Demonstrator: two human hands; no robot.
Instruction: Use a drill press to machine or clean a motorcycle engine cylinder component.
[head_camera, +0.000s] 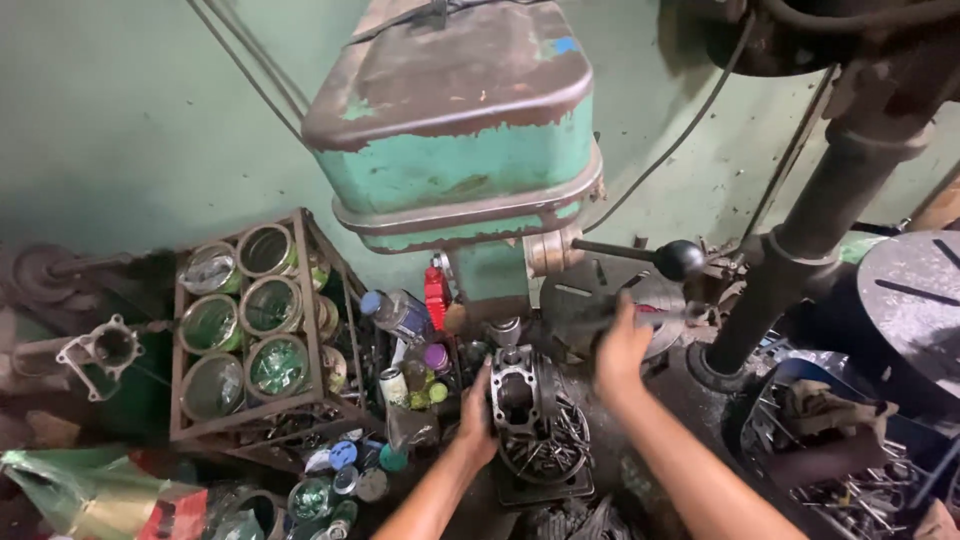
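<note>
- A worn green drill press (455, 130) stands against a pale green wall (120, 110), its paint chipped and rusted.
- The left hand (478, 420) has its grip closed on the left side of a finned metal cylinder block (530, 410), which sits on the round slotted surface (545, 450) under the spindle.
- The right hand (620, 350) is wrapped around a feed lever (660, 318), right of the block.
- A rusty rack of open tins (250, 320) stands at left, with bottles and caps near it.
- Metal scrap fills a blue bin (850, 450) at right.

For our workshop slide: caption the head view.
Left hand steadies a cylinder block under a green drill press; right hand grips its feed lever.
</note>
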